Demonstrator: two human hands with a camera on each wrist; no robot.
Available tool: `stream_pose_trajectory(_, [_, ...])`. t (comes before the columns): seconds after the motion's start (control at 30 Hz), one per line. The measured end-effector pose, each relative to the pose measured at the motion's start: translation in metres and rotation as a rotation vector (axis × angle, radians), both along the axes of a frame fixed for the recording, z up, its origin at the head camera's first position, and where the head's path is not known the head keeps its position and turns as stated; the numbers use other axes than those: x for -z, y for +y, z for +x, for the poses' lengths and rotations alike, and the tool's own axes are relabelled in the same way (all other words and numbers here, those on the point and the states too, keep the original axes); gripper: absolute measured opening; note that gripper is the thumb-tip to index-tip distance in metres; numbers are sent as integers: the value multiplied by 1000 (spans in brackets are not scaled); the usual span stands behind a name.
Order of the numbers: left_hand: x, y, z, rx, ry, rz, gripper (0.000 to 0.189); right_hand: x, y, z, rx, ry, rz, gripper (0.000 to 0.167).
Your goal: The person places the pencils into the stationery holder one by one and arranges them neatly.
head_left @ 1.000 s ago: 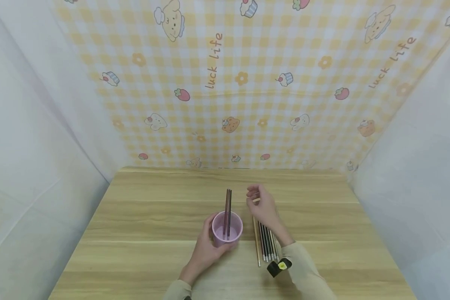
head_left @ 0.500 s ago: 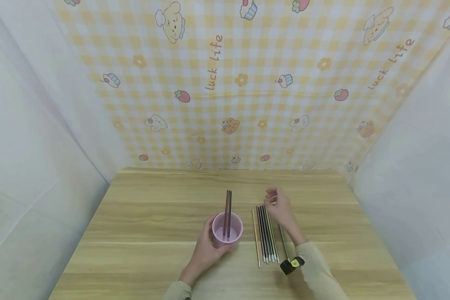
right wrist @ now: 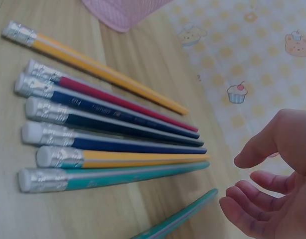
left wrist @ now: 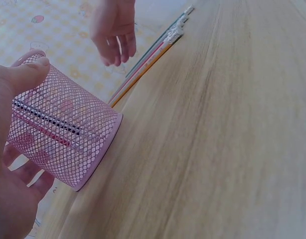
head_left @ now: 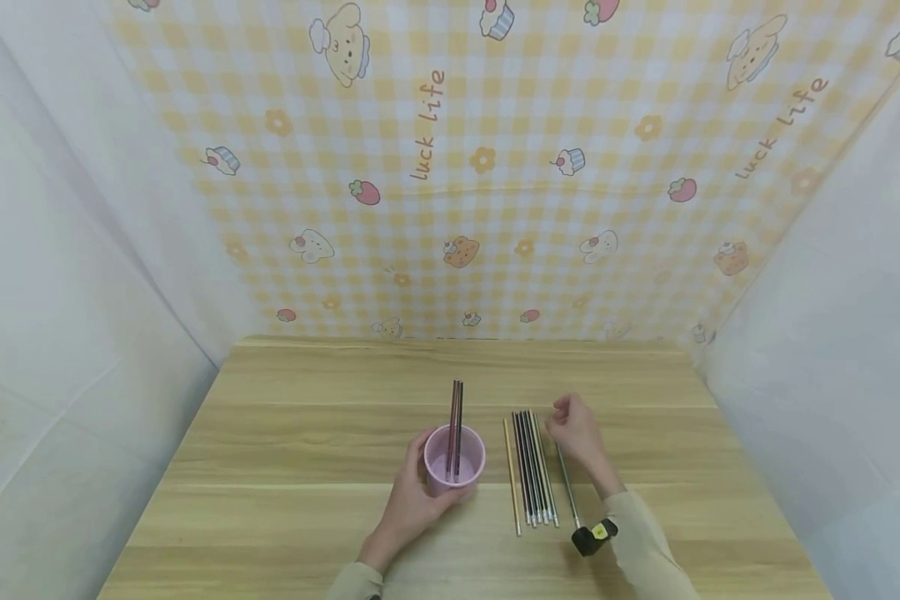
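Note:
My left hand [head_left: 412,498] grips a pink mesh pencil cup [left wrist: 76,117], thumb at its rim and fingers round its side. A few pencils [head_left: 457,408] stand in the cup, leaning toward its far side. My right hand [head_left: 579,435] holds nothing; in the right wrist view its thumb and fingers are apart. They hover by the far end of a lone green pencil [right wrist: 185,215], which lies at an angle on the table. Left of it lies a row of several pencils, among them a red pencil [right wrist: 118,97], a yellow pencil [right wrist: 138,159] and a teal pencil [right wrist: 133,175].
An orange-yellow pencil [right wrist: 108,68] lies apart between the cup and the row. White erasers on the pencils point toward the person. A yellow checked cloth [head_left: 480,208] hangs behind the wooden table [head_left: 307,433], with white sheets [head_left: 67,292] at the sides.
My right hand has moved right across the pencil row, then a little nearer the person, uncovering the row and the lone green pencil. The left hand and cup stay in place.

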State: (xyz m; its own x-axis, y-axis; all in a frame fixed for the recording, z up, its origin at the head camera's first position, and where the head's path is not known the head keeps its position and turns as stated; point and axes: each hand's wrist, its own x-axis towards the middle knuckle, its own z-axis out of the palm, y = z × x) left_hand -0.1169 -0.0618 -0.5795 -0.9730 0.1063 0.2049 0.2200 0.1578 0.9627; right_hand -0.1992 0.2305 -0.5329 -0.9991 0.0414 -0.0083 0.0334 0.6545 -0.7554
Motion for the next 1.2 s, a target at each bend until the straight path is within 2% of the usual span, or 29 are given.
stream_pose_trajectory(0.37, [-1,0,0,-1,-8,-12,104,16,9,0,14,-68,82,38])
stream_pose_trajectory(0.8, [-3,-1,0,12,-13,-2,104,11,4,4,-9,-160,200,39])
stream_pose_trajectory(1.03, [-2,-1,1,11,-14,-9,104,11,7,1,-40,-164,164,37])
stream_pose_trajectory(1.2, [-1,-1,1,12,-17,-5,104,0,9,-1,-61,-120,120,33])
